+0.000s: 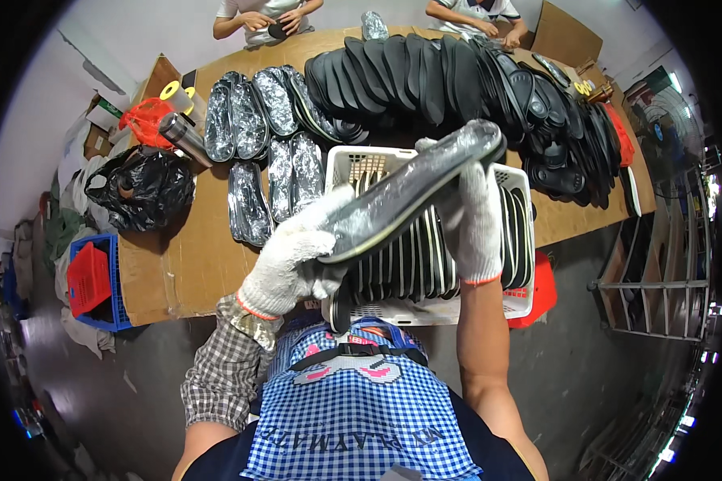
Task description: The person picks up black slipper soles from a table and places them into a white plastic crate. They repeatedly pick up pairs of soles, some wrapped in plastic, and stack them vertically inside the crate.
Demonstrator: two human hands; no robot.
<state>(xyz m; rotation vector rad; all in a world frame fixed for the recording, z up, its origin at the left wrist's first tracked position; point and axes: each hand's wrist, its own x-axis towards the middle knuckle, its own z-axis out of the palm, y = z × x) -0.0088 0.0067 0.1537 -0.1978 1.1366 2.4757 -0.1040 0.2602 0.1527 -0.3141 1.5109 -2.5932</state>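
A black shoe sole (409, 188) wrapped in shiny clear film is held up at a slant between my two white-gloved hands. My left hand (290, 260) grips its lower left end, thumb on top. My right hand (475, 228) closes round the upper right end from beneath, some of its fingers hidden behind it. Below the held sole stands a white basket (517, 301) with rows of black, pale-edged soles (401, 268) on edge. The held sole and my right hand cover part of the basket.
Several film-wrapped soles (250, 200) lie left of the basket on the brown table (188, 268). Loose black soles (409, 76) line its far side and right. A black plastic bag (144, 186) and a steel flask (183, 138) stand left. Two people (269, 20) work across the table.
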